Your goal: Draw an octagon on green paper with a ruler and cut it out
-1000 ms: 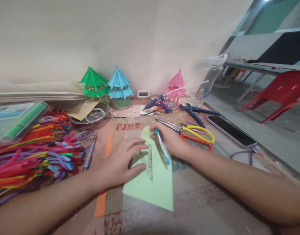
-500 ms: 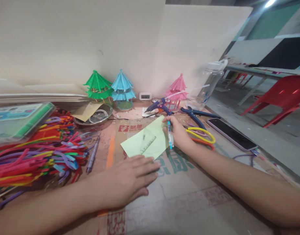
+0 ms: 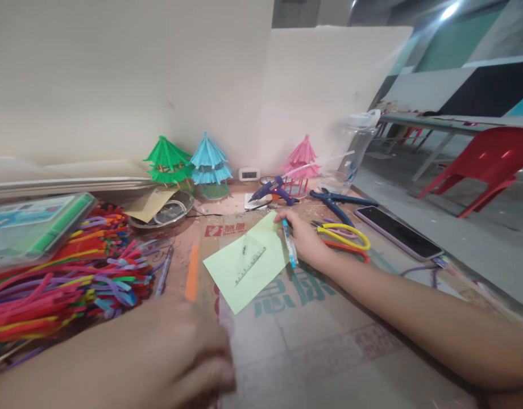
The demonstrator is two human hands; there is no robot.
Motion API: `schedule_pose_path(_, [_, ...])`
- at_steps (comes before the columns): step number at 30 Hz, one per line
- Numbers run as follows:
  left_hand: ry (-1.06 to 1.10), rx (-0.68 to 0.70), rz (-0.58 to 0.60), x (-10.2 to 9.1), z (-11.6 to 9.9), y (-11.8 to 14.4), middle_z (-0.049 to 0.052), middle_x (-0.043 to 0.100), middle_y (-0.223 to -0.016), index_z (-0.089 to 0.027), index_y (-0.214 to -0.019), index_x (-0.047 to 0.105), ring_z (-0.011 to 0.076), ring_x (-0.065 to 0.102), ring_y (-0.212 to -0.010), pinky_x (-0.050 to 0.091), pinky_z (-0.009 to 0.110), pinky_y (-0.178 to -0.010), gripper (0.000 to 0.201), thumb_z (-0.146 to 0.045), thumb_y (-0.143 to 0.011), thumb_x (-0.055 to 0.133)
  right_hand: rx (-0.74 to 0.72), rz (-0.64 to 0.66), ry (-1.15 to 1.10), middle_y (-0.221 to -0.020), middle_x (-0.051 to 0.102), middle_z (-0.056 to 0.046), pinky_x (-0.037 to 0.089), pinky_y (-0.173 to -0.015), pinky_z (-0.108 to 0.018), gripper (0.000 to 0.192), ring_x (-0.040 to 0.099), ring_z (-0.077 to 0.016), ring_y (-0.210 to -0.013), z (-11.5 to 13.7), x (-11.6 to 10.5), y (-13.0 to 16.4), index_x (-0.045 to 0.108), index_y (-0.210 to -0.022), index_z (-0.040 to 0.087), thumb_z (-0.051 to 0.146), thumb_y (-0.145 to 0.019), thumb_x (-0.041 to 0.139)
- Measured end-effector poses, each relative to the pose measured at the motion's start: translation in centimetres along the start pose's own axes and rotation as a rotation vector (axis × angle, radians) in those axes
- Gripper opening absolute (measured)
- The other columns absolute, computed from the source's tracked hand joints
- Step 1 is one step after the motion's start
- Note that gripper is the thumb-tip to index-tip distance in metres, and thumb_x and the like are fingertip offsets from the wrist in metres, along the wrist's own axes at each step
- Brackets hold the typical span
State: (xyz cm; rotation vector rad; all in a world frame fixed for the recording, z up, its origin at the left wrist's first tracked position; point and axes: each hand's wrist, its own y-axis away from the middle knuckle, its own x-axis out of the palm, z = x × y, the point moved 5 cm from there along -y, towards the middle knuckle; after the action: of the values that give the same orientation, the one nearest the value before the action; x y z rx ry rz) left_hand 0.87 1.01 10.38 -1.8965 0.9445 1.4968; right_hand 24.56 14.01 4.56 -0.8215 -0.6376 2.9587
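We are holding a blue pen (image 3: 289,245) in our right hand (image 3: 304,240), the fingers (image 3: 283,217) curled around its barrel while their tips are also pressing the far right corner of the light green paper (image 3: 244,262). A second ago this hand was sitting at the paper's upper edge with the pen slanting across the sheet; now the pen is hanging just beside the sheet's right edge, tip pointing toward us.

The paper is lying flat on the cardboard (image 3: 312,329), turned from the upright position it had a second ago into a slanted one, and it is resting farther from us than before. The clear ruler (image 3: 250,265) is lying on top of it, near the middle, to the left of our right fingertips and no longer pinned down.

Our left hand (image 3: 176,355) is pulling back toward us. A second ago it was lying flat on the paper and ruler; half a second ago it was just at the sheet's near edge; now it is well apart from the paper, close to the camera and blurred. We cannot tell whether its fingers are spread or closed, and it seems to be holding nothing.

Beyond our right knuckles the yellow scissors (image 3: 344,234) are lying where they were, with the phone (image 3: 398,232) farther right. The pile of pipe cleaners (image 3: 65,272) is staying left of our left hand.
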Motion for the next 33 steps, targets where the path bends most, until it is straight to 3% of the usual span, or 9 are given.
schedule_pose_path(2, [-0.026, 0.003, -0.125, -1.1, 1.5, -1.8, 0.001, 0.079, -0.097, -0.027, -0.106, 0.074, 0.0179, 0.075, -0.083, 0.057, 0.026, -0.071, 0.027, -0.034, -0.103, 0.048, -0.005, 0.038, -0.021, -0.071, 0.053, 0.003, 0.042, -0.069, -0.031, 0.016, 0.051, -0.0193, -0.069, 0.1, 0.3, 0.1, 0.056, -0.091, 0.024, 0.019, -0.075, 0.055])
schedule_pose_path(4, [-0.045, 0.025, -0.164, -0.6, 3.2, -3.4, 0.012, 0.072, -0.127, -0.021, -0.121, 0.070, 0.0295, 0.067, -0.118, 0.054, 0.044, -0.098, 0.032, -0.036, -0.102, 0.049, -0.016, 0.084, -0.048, -0.070, 0.053, 0.004, 0.041, -0.067, -0.030, 0.015, 0.050, -0.0177, -0.067, 0.2, 0.6, 0.2, 0.056, -0.091, 0.023, 0.020, -0.076, 0.056])
schedule_pose_path(7, [-0.040, 0.095, -0.134, 1.7, 4.7, -4.5, 0.013, 0.060, -0.146, -0.022, -0.131, 0.065, 0.0313, 0.058, -0.132, 0.049, 0.049, -0.108, 0.037, -0.038, -0.098, 0.058, -0.035, 0.143, -0.094, -0.071, 0.052, 0.005, 0.041, -0.067, -0.028, 0.014, 0.050, -0.0158, -0.067, 0.3, 1.1, 0.2, 0.055, -0.089, 0.023, 0.019, -0.076, 0.057])
schedule_pose_path(10, [-0.041, 0.137, -0.112, 3.3, 4.2, -4.3, 0.012, 0.057, -0.150, -0.024, -0.138, 0.061, 0.0330, 0.051, -0.139, 0.046, 0.053, -0.111, 0.044, -0.038, -0.097, 0.061, -0.053, 0.185, -0.141, -0.075, 0.054, 0.004, 0.044, -0.068, -0.027, 0.013, 0.055, -0.0154, -0.071, 0.2, 1.4, 0.0, 0.052, -0.088, 0.022, 0.017, -0.076, 0.054])
schedule_pose_path(15, [-0.068, 0.139, -0.130, 3.4, 2.0, -3.9, 0.015, 0.066, -0.130, -0.019, -0.134, 0.062, 0.0337, 0.062, -0.118, 0.054, 0.050, -0.096, 0.048, -0.044, -0.093, 0.067, -0.075, 0.252, -0.178, -0.077, 0.057, 0.003, 0.047, -0.070, -0.028, 0.014, 0.058, -0.0157, -0.074, 0.4, 1.7, 0.3, 0.051, -0.086, 0.023, 0.014, -0.076, 0.053])
schedule_pose_path(21, [-0.092, 0.124, -0.169, 3.6, 1.0, -4.0, 0.007, 0.062, -0.093, -0.018, -0.127, 0.064, 0.0302, 0.061, -0.089, 0.054, 0.044, -0.075, 0.058, -0.049, -0.081, 0.081, -0.063, 0.291, -0.118, -0.079, 0.062, 0.001, 0.049, -0.070, -0.029, 0.018, 0.061, -0.0171, -0.075, 0.7, 1.9, 1.3, 0.055, -0.089, 0.023, 0.011, -0.077, 0.052])
schedule_pose_path(28, [-0.085, 0.117, -0.258, 3.9, 2.4, -4.1, 0.009, 0.066, -0.107, -0.015, -0.121, 0.061, 0.0262, 0.064, -0.096, 0.053, 0.039, -0.080, 0.027, -0.034, -0.103, 0.055, -0.044, 0.277, -0.024, -0.081, 0.063, 0.001, 0.047, -0.073, -0.030, 0.019, 0.061, -0.0182, -0.076, 0.5, 1.6, 1.7, 0.056, -0.090, 0.023, 0.010, -0.077, 0.050])
schedule_pose_path(33, [-0.074, 0.160, -0.293, 4.0, 2.3, -4.4, 0.008, 0.068, -0.104, -0.017, -0.110, 0.066, 0.0233, 0.067, -0.095, 0.054, 0.035, -0.079, 0.030, -0.032, -0.109, 0.039, -0.043, 0.280, 0.009, -0.082, 0.063, 0.001, 0.046, -0.072, -0.030, 0.018, 0.061, -0.0183, -0.077, 0.6, 1.5, 1.9, 0.055, -0.092, 0.024, 0.011, -0.080, 0.051])
